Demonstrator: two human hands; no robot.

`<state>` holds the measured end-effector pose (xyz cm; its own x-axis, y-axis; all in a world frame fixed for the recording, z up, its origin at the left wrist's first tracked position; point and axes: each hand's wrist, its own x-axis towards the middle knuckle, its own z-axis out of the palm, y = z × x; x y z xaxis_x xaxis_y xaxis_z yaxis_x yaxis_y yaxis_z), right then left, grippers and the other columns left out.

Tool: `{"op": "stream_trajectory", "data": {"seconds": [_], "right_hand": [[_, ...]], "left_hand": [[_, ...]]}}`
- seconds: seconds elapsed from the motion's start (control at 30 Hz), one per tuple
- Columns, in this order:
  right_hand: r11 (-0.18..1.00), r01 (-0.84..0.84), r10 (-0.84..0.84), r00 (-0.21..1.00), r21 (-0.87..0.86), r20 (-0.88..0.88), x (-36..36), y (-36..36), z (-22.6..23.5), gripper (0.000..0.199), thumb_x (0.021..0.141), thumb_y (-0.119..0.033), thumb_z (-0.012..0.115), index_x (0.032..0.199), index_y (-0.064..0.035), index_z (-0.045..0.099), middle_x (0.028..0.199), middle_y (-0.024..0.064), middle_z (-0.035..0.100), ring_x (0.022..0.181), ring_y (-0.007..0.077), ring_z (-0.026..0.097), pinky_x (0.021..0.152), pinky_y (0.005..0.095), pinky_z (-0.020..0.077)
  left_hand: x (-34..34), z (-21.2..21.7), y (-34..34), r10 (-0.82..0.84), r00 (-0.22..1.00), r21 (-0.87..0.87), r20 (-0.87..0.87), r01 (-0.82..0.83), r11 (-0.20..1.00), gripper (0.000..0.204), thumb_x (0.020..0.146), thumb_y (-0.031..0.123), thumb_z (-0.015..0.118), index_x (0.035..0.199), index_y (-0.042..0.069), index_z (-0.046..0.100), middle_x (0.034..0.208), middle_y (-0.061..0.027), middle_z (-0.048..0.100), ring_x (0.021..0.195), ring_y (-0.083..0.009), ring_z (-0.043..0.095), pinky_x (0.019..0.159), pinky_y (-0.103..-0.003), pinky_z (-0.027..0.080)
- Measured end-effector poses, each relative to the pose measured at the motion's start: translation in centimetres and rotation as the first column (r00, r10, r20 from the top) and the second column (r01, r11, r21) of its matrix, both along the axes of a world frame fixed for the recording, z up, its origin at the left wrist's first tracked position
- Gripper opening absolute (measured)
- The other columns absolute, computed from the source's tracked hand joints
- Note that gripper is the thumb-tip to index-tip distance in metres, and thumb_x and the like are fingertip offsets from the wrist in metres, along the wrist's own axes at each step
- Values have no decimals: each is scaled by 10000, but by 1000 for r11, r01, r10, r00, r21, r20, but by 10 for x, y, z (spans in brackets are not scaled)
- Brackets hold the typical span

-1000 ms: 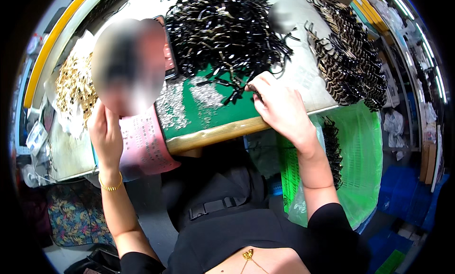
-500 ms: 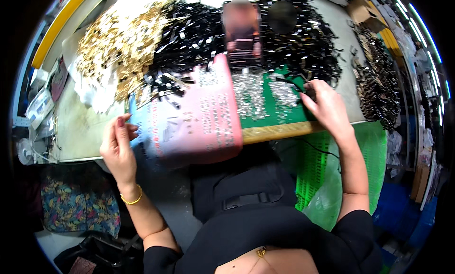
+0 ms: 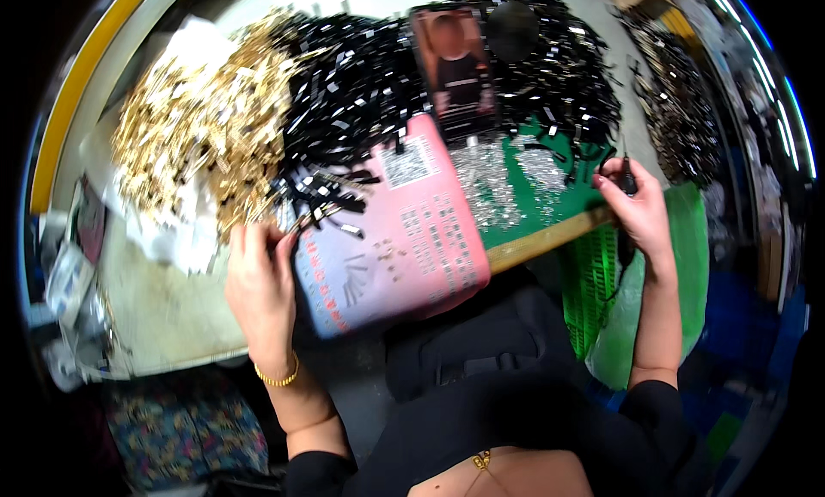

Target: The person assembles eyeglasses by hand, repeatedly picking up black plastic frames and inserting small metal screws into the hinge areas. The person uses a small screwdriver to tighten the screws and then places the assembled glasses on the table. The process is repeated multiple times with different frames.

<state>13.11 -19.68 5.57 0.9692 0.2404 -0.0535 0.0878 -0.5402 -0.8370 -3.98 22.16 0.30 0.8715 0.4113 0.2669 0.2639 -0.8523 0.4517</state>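
Note:
My left hand (image 3: 263, 278) is pinched at the left edge of a pink and blue printed sheet (image 3: 361, 256), beside the gold strips. What its fingertips hold, if anything, is too small to make out. Past the table's front edge on the right, my right hand (image 3: 640, 213) is closed round a small black tool (image 3: 630, 179) with a thin tip pointing away from me. Loose black strips (image 3: 322, 192) lie over the sheet's far left corner. Small silver pieces (image 3: 485, 183) are spread in two patches on a green mat (image 3: 537, 213).
Heaps of gold strips (image 3: 202, 123) and black strips (image 3: 352, 76) cover the table's far side. A phone (image 3: 455, 76) showing a person stands between two black heaps. More dark strips (image 3: 675, 101) lie far right. A green crate (image 3: 593, 282) stands below the table edge.
The view has turned, so the table now slants. My left hand has come in against the sheet's edge. My right hand has drawn back from the silver pieces, and its tool now shows.

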Motion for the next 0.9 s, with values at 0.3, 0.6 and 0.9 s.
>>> {"op": "stream_trajectory", "data": {"seconds": [0.3, 0.6, 0.9], "right_hand": [[961, 139, -96, 978, 239, -183, -27, 7, -20, 168, 922, -148, 750, 977, -33, 641, 717, -26, 601, 502, 31, 518, 436, 198, 395], [935, 87, 6, 966, 344, -260, -54, 41, 1, 137, 981, -117, 657, 976, -36, 546, 967, 147, 730, 480, 54, 523, 450, 193, 429], [807, 25, 242, 898, 590, -369, -83, 96, 24, 176, 951, 18, 656, 983, -47, 495, 1019, 234, 712, 569, 76, 572, 508, 208, 484]], "left_hand": [[-23, 19, -17, 45, 970, -130, 241, -14, 991, 124, 879, -55, 686, 981, 15, 700, 828, -50, 619, 690, -143, 516, 579, -274, 408], [-22, -7, -55, -34, 959, -439, 280, 160, 884, 173, 1042, 100, 558, 1107, -32, 648, 813, -39, 641, 626, -71, 554, 565, -224, 420], [13, 16, -134, -497, 774, -660, 393, 614, 434, 167, 946, -28, 610, 1103, -25, 666, 978, -145, 734, 821, -289, 705, 750, -339, 546]]}}
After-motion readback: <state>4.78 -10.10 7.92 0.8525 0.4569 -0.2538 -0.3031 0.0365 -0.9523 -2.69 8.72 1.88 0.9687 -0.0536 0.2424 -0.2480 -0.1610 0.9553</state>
